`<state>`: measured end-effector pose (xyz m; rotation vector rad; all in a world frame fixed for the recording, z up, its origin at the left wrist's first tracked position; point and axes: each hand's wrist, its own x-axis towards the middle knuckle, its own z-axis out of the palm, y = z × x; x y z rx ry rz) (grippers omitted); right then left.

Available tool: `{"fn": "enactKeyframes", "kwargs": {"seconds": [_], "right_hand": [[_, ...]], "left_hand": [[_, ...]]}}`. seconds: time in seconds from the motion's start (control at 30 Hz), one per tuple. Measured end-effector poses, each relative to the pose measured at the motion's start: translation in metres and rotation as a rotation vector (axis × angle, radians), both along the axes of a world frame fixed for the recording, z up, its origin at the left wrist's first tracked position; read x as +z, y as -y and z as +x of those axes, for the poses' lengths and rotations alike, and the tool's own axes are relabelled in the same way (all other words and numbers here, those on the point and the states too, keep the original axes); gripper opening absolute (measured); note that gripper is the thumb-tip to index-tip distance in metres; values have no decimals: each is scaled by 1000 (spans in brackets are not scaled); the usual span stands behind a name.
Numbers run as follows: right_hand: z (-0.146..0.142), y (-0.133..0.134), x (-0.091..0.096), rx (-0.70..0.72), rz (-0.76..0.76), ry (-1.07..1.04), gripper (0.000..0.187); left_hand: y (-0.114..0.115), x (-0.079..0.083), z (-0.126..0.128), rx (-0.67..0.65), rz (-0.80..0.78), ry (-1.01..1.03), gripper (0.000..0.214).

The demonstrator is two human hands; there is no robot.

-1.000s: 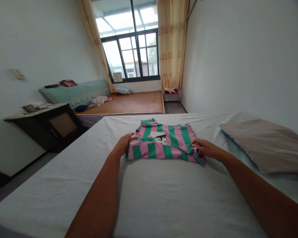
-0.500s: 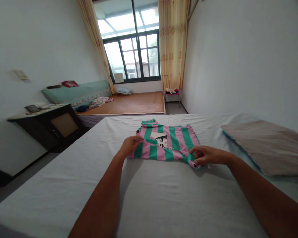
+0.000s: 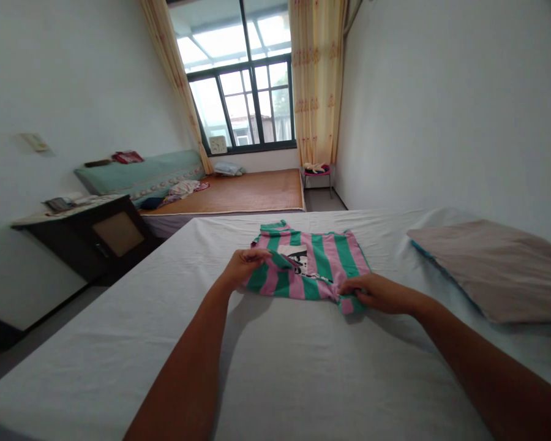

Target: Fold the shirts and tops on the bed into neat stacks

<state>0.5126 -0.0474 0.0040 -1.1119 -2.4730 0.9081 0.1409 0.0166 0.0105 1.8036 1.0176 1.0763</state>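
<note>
A pink-and-green striped shirt [image 3: 322, 252] with a black-and-white picture on its front lies on the white sheet [image 3: 294, 367]. Its near part is folded over toward the middle. My left hand [image 3: 245, 266] pinches the cloth at the shirt's left side and holds a flap slightly raised. At the near right corner, my right hand [image 3: 371, 291] grips a bunched bit of the same shirt, and a small end of cloth hangs below the fingers. The fingertips of the right hand are partly hidden by the cloth.
A folded beige cloth [image 3: 491, 269] with a blue underside lies on the right. Beyond the sheet stands a bed with a brown mat [image 3: 257, 190]. To the left is a dark cabinet [image 3: 114, 229], and a pink stool [image 3: 318, 171] stands by the far wall.
My right hand has moved slightly left with the shirt's corner, bunching the cloth there. My left hand has lifted its flap a little and shifted slightly.
</note>
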Motion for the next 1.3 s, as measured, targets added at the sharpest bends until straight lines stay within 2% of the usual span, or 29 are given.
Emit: {"fn": "enactKeyframes", "kwargs": {"seconds": [0.07,0.13,0.17,0.23,0.33,0.4,0.47,0.6,0.67,0.73,0.83,0.9,0.97,1.1,1.2,1.3], "right_hand": [[8,-13,-7,-180,-84,-95,32],[20,-24,-12,-335,-187,-184,28],[25,-26,-13,-362,-231,-210,29],[30,-25,-11,-289,-265,-204,35],[25,-11,0,-45,-208,-69,41],[16,1,6,77,-165,54,46],[5,9,8,132,-105,149,49],[0,5,1,132,55,136,21],[9,-7,-6,17,55,34,14],[23,-21,-15,-212,-3,-130,20],[43,-35,-24,-561,-223,-279,41],[50,-37,-28,-658,-380,-274,53],[51,-35,-29,-628,-435,-274,63],[44,-31,-28,-426,-298,-264,72],[48,-29,-22,-288,-226,-176,57],[64,-27,-14,-180,-264,-81,40]], "left_hand": [[-11,-11,-5,154,87,45,38],[-20,-22,-14,232,105,-39,50],[-22,-27,-20,265,84,-126,54],[-25,-33,-31,319,19,-345,55],[-22,-34,-39,340,-16,-621,41],[-19,-30,-40,310,-10,-722,37],[-16,-28,-39,288,-22,-788,38],[-13,-29,-41,334,-69,-860,36],[-13,-31,-45,343,-95,-857,34],[-14,-32,-49,334,-127,-829,34],[-15,-31,-50,324,-124,-839,32],[-14,-29,-48,327,-105,-902,30],[-12,-27,-45,334,-109,-949,33],[-9,-20,-42,322,-90,-977,29],[-3,-12,-46,235,-124,-912,20],[4,-3,-51,87,-270,-774,24]]}}
